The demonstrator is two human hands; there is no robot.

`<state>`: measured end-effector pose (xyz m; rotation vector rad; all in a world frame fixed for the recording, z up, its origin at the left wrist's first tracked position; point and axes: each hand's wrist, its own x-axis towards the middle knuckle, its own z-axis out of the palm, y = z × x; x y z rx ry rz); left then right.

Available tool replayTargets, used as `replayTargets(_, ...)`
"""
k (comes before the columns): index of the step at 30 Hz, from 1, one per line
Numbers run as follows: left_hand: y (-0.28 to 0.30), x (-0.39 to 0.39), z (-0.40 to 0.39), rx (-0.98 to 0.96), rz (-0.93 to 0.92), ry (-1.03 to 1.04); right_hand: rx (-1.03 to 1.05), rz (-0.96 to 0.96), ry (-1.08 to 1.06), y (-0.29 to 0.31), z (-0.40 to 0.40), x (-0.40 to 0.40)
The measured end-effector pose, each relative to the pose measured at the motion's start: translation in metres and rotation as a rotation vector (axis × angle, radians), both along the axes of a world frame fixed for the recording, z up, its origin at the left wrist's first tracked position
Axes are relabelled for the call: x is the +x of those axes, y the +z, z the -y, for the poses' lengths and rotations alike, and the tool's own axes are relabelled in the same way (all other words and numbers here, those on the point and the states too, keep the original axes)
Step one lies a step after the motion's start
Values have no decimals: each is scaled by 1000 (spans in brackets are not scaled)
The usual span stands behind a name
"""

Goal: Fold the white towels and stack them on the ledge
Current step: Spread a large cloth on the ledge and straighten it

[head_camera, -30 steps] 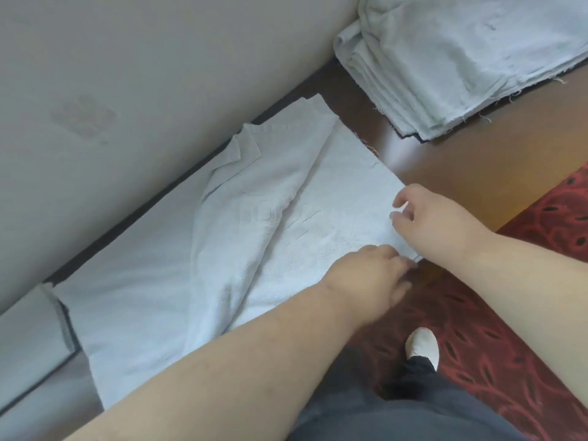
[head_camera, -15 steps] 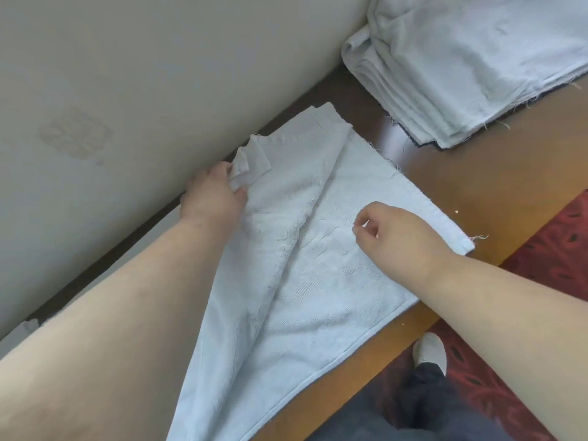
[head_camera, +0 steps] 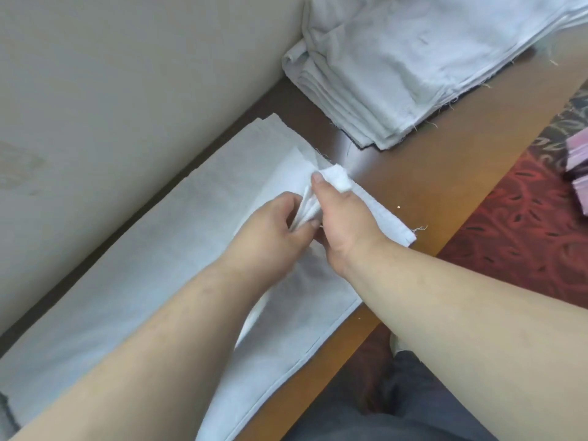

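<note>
Head view: towel [head_camera: 178, 249] lies spread along the ledge [head_camera: 423, 186] by the wall, stack [head_camera: 413, 68] at the far end. Left hand [head_camera: 273, 230] and right hand [head_camera: 343, 224] both pinch one bunched corner mid-fold; next, probably, carry it across squarely.

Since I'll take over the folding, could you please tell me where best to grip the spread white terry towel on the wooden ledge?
Probably the near-right hemmed corner of the white terry towel, approached from the open ledge side: it lies flat and free at the wooden ledge edge, while the left hand and right hand pinch its bunched middle.
</note>
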<state>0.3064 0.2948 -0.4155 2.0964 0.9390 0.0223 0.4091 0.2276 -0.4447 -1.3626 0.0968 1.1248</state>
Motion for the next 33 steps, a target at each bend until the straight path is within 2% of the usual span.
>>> replayTargets(6, -25, 40, 52, -214, -65, -28, -270, 142, -121, -30, 71, 31)
replayTargets(9, -37, 52, 73, -232, -92, 31, -424, 305, -46, -38, 100, 47)
replayTargets(11, -44, 60, 83, -197, -93, 75, -434, 347, -47, -40, 109, 56)
replayTargets(12, -46, 63, 87, -170, -91, 94, -461, 409, -81, -38, 112, 61)
replayTargets(14, -49, 69, 94, -94, -87, 102, -518, 691, -92, -33, 115, 68)
replayTargets(15, -49, 72, 97, -57, -90, 77, -482, 799, -35, -31, 115, 70)
replayTargets(16, -47, 74, 100, -40, -93, 27, -433, 818, 61, -30, 113, 71)
replayTargets(19, -41, 77, 96, -25, -149, -239, -452, 650, 356, -28, 101, 74)
replayTargets(21, -39, 77, 65, 56, -235, -305, -502, 704, 427, -30, 96, 77)
replayTargets(24, -40, 79, -19, 247, -216, -125, -525, 761, 545, -32, 90, 77)
replayTargets(26, -39, 84, -81, 394, -288, -86, -562, 790, 608, -37, 87, 75)
replayTargets(29, -38, 96, -154, 592, -469, -208, -613, 813, 571, -41, 88, 73)
replayTargets(33, -40, 109, -195, 667, -552, -403, -650, 817, 499, -43, 89, 73)
